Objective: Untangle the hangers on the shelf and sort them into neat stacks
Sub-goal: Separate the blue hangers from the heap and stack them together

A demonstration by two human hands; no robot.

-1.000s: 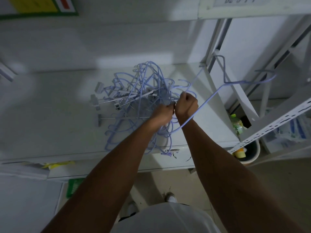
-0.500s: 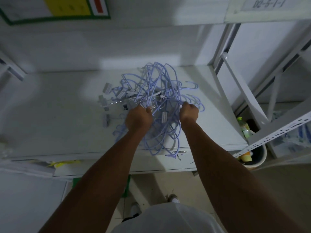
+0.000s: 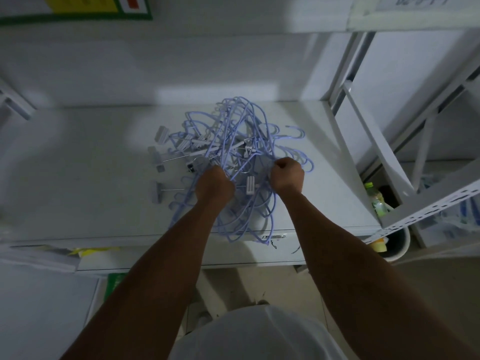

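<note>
A tangled heap of light purple wire hangers [image 3: 241, 141], mixed with white clip hangers [image 3: 181, 146], lies on the white shelf [image 3: 85, 165] near its right front. My left hand [image 3: 214, 187] grips purple wires at the heap's near left side, fingers curled. My right hand [image 3: 287, 176] is a fist closed round purple wires at the heap's right side. A few hanger loops hang over the shelf's front edge [image 3: 241, 235]. The fingers of both hands are hidden from view behind their backs.
White shelf uprights and a diagonal brace [image 3: 374, 141] stand at the right. Below them are a green-capped bottle [image 3: 375, 198] and a white bucket [image 3: 397, 242]. A yellow and green sign [image 3: 75, 6] hangs on the wall above. The shelf's left half is bare.
A second ago my right hand held one long hanger stretched out to the right and both hands were together. Now that hanger is out of sight and the hands grip the heap apart.
</note>
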